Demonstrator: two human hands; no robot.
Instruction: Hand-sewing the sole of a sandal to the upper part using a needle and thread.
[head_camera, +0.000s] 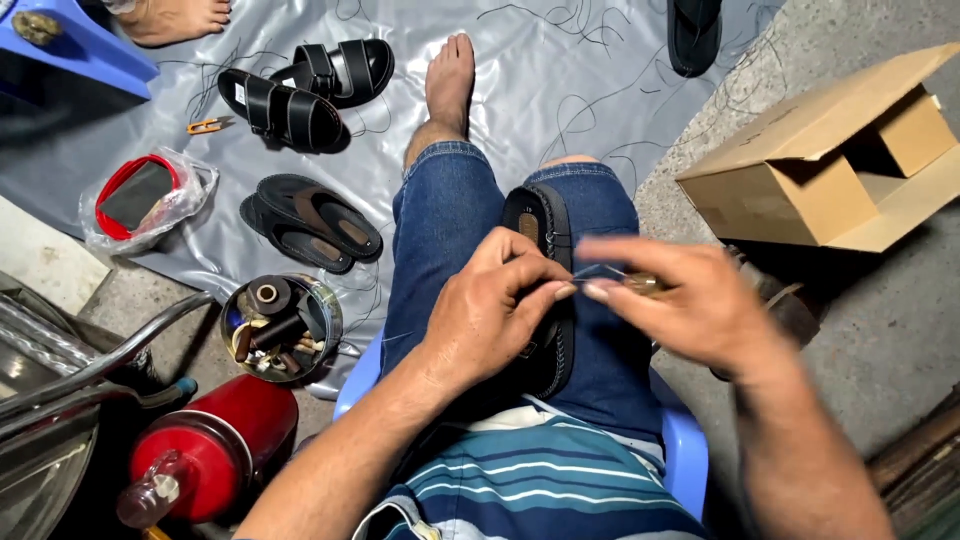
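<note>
Head view shows our left hand (490, 305) pinching the black sandal (545, 290) on our lap at frame centre; our right hand (690, 300), blurred, pinches a thin thread (598, 270) just beside it; a tin of spools (280, 325) sits lower left.

Matt black leather-look sandal (545, 290); blue denim jeans (440, 250); glossy grey plastic sheet (560, 70); matt cardboard box (830, 160).

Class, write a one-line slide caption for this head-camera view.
Seated person's left hand and right hand pinch thread over a black sandal held between the knees.
</note>
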